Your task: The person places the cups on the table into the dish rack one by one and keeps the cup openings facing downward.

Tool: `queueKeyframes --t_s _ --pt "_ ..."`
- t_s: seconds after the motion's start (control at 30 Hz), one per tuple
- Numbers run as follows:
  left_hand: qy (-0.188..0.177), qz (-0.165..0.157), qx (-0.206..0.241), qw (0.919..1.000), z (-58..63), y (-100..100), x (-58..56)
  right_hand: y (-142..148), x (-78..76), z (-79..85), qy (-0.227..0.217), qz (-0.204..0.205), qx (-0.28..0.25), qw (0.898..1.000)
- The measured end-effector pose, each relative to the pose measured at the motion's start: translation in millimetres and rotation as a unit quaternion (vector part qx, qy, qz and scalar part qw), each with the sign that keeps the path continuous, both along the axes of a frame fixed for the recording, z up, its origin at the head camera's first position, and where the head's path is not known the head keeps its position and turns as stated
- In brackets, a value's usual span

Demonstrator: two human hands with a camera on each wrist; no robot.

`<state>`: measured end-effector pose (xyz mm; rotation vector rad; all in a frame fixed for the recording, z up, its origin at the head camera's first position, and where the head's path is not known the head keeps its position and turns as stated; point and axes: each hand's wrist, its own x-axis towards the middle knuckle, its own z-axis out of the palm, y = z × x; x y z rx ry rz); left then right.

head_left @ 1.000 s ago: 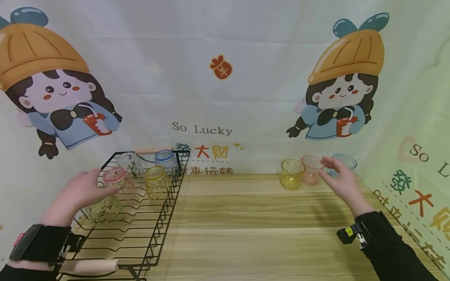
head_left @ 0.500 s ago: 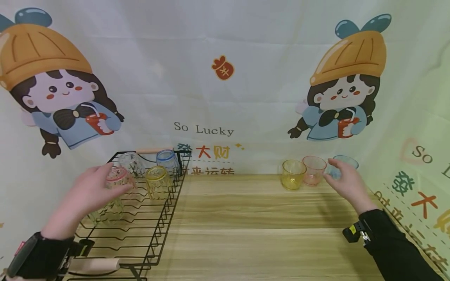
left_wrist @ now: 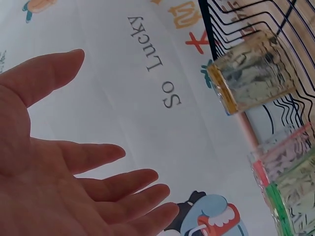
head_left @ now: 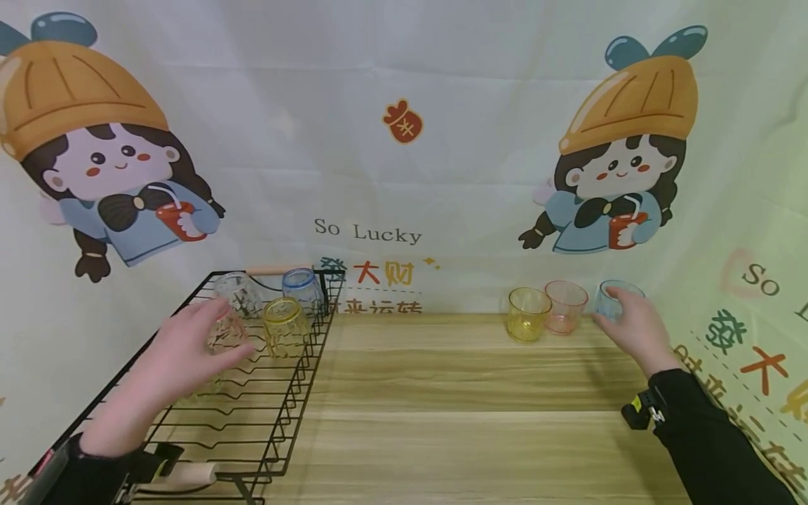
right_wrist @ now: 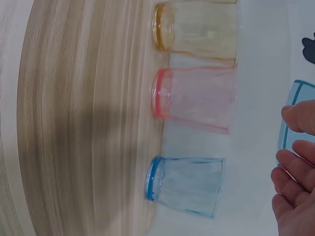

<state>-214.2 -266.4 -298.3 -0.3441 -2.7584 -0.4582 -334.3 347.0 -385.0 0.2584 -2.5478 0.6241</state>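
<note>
My left hand hovers over the black wire rack, thumb and fingers spread, holding nothing. Behind its fingers a pink glass is partly hidden. A yellow glass, a blue glass and a clear glass stand upside down farther along the rack. The left wrist view also shows a green-rimmed glass. On the right, my right hand is at a smooth blue tumbler, fingers apart and partly covering it in the head view. The right wrist view shows a gap between hand and tumbler.
A yellow tumbler and a pink tumbler stand upright left of the blue one, near the back of the wooden table. A printed curtain hangs behind and along the right side. A pale handle sits at the rack's near end.
My left hand has moved right and slightly toward the viewer, now covering the pink and green glasses more. My right hand has shifted right, from beside the pink tumbler to the blue one.
</note>
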Motion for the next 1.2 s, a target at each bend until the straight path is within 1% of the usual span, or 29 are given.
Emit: queueKeyframes --t_s 0.17,0.27,0.4,0.57,0.73,0.97,1.2 --pt "0.016 -0.019 0.006 0.9997 -0.2 13 6.0 9 -4.4 -5.1 0.002 -0.015 0.013 1.000" --pt "0.008 -0.017 -0.002 0.9998 -1.6 18 8.5 13 -6.9 -7.8 0.000 -0.019 0.024 1.000" --pt "-0.004 -0.015 -0.016 0.9997 -3.3 25 11.5 18 -9.8 -11.3 -0.016 -0.023 0.038 0.999" --pt "0.004 -0.030 -0.021 0.9993 -6.2 34 16.1 23 -11.2 -17.3 -0.031 -0.023 0.051 0.998" --pt "0.000 -0.040 -0.020 0.9990 -7.6 44 20.7 27 -13.3 -21.2 -0.039 -0.025 0.064 0.997" --pt "-0.010 -0.054 -0.011 0.9984 -8.7 57 23.0 32 -14.2 -21.1 -0.043 -0.031 0.073 0.996" --pt "-0.007 -0.062 -0.020 0.9979 -13.6 66 24.7 38 -17.7 -25.0 -0.048 -0.029 0.084 0.995"
